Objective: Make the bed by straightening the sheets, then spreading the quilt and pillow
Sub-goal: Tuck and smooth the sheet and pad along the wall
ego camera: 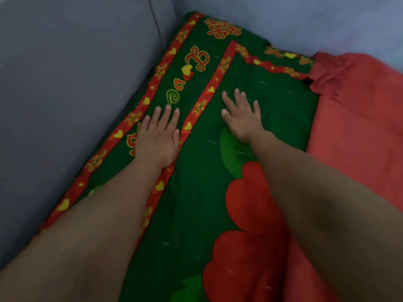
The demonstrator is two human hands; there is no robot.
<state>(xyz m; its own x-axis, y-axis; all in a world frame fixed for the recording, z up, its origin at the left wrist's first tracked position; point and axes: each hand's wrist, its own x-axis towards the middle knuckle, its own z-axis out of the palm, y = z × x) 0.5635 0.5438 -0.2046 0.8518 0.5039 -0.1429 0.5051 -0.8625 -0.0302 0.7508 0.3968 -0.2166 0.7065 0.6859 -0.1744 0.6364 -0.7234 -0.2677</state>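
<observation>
The green flowered quilt fills the near ground, its left edge tight against a grey panel; the left hand lies flat on its patterned border, fingers straight and close together; the right hand presses near it, fingers spread wide, holding nothing; rightward the red sheet lies bare and rumpled; the quilt's far corner meets the pale wall.

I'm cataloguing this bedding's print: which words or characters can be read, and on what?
"Love", heart for the o: border band of the quilt, beyond the left hand.
"囍", red: quilt's far corner.
Letters under the left hand and on the far edge: partly hidden, unreadable.
</observation>
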